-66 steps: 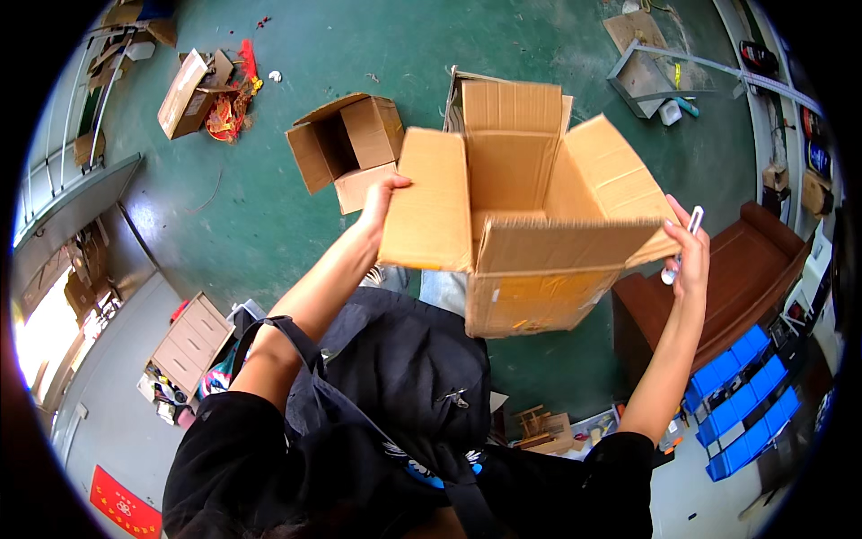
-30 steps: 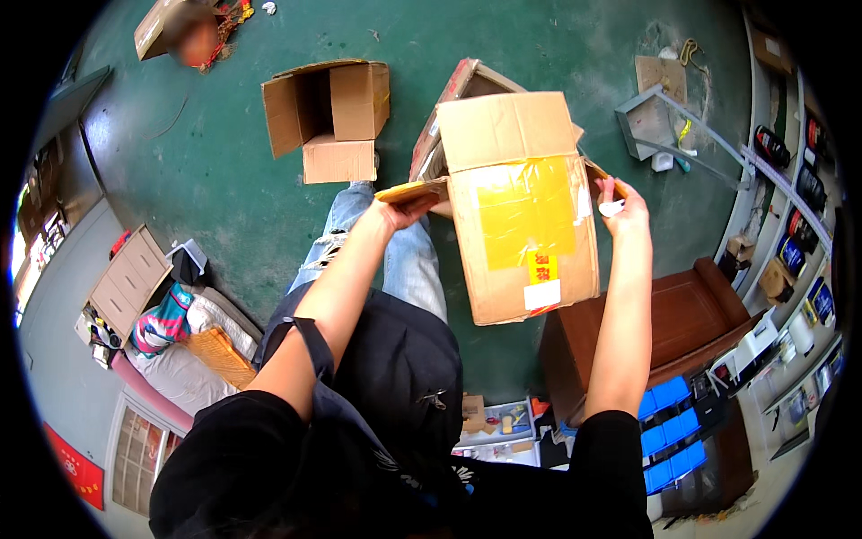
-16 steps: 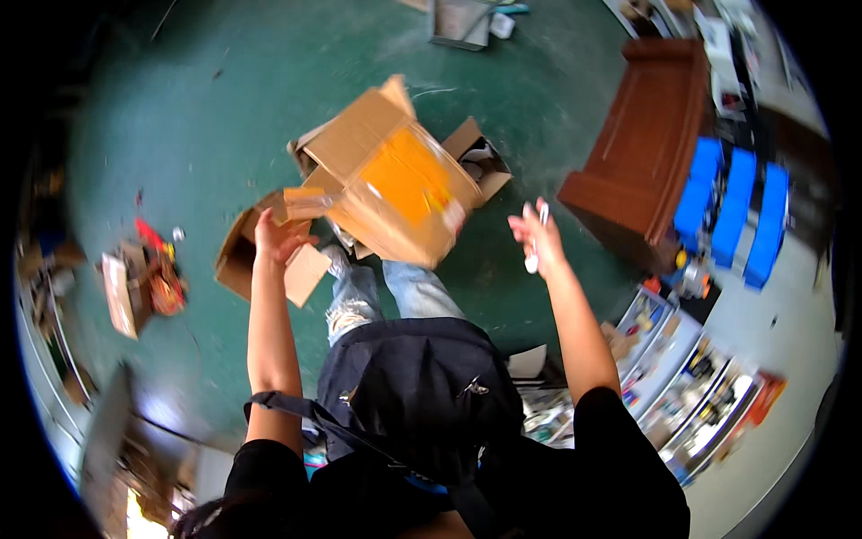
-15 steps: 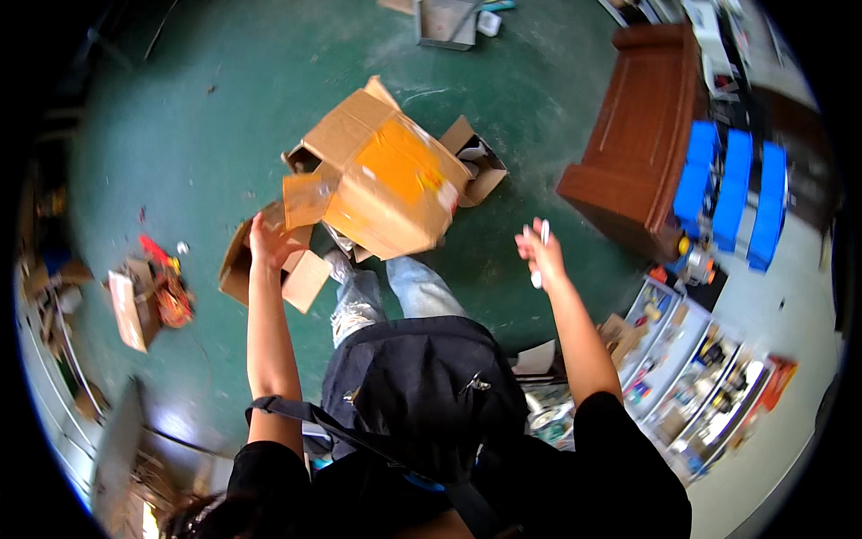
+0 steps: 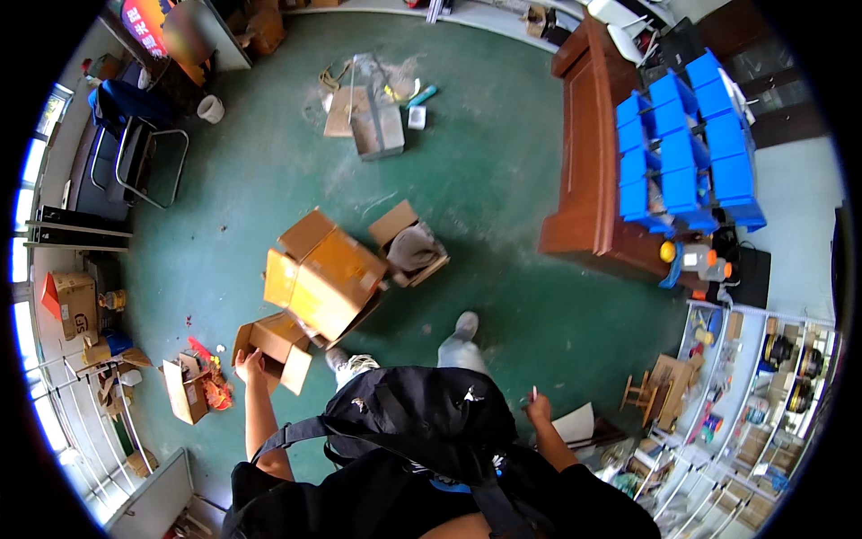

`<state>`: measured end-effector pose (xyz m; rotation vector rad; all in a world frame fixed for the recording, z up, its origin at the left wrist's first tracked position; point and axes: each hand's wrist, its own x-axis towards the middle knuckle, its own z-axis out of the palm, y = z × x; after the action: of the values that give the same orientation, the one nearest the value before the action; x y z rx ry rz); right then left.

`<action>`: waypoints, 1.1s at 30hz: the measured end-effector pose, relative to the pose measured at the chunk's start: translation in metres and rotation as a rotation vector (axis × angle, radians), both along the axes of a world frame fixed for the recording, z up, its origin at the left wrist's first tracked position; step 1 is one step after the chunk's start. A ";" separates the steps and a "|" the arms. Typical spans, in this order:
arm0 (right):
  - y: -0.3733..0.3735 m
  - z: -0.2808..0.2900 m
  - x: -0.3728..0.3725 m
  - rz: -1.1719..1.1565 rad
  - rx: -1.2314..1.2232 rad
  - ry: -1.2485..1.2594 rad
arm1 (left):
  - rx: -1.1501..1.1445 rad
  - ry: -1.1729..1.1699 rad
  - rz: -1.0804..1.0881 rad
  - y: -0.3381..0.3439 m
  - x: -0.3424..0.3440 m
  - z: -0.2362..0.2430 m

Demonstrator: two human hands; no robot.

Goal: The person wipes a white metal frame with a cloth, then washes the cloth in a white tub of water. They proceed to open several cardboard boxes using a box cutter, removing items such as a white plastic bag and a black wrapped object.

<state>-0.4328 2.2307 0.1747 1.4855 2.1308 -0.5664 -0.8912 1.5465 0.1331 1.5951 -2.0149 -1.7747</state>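
My left hand (image 5: 250, 366) is held out over the left edge of a small open cardboard box (image 5: 292, 340); its fingers are loosely bent and apart, and nothing shows in them. Whether it touches the box cannot be told. At my right side, my right hand (image 5: 539, 410) is closed around a slim white pen-like stick (image 5: 534, 393), of which only the tip shows. A big cardboard box (image 5: 334, 278) with orange-yellow tape stands tilted beyond my left foot. To its right, another open box (image 5: 395, 222) holds a grey rounded thing (image 5: 414, 248). A black backpack (image 5: 422, 409) hangs on my front.
A brown wooden counter (image 5: 584, 153) and stacked blue bins (image 5: 687, 153) stand at the right. Nearer are shelves (image 5: 745, 395) of small goods. On the green floor (image 5: 485, 117) lie a grey metal tray (image 5: 377, 135) and a box with red things (image 5: 184, 395). A chair (image 5: 148, 162) stands far left.
My view has lifted, showing more of the room. Both hands have lowered toward my body. My right foot has come into sight, stepped to the right of the boxes.
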 end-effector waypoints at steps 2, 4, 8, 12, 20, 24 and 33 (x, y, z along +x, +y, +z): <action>0.045 0.023 -0.055 -0.019 0.008 0.238 | 0.021 0.116 -0.170 0.064 0.003 0.036; 0.115 0.079 -0.148 -0.144 -0.068 0.273 | -0.035 -0.237 -0.275 0.157 -0.011 0.096; 0.211 0.101 -0.285 0.527 0.205 0.871 | -0.310 -0.088 -0.765 0.211 -0.028 0.081; 0.229 0.180 -0.426 0.053 -0.398 0.908 | -0.603 -0.280 -0.748 0.343 -0.093 0.212; 0.334 0.242 -0.673 0.397 -0.394 1.161 | -0.720 -0.405 -1.113 0.370 -0.261 0.121; 0.453 0.273 -0.821 0.429 -0.227 1.258 | -0.681 -0.552 -1.530 0.453 -0.419 0.051; 0.630 0.401 -1.157 0.543 0.003 1.283 | -0.530 0.191 -1.248 0.691 -0.716 0.264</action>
<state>-1.5900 2.8603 0.5759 0.3671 3.2269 -1.5446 -1.6071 2.2371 0.3974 -0.0992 -3.2195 -1.1485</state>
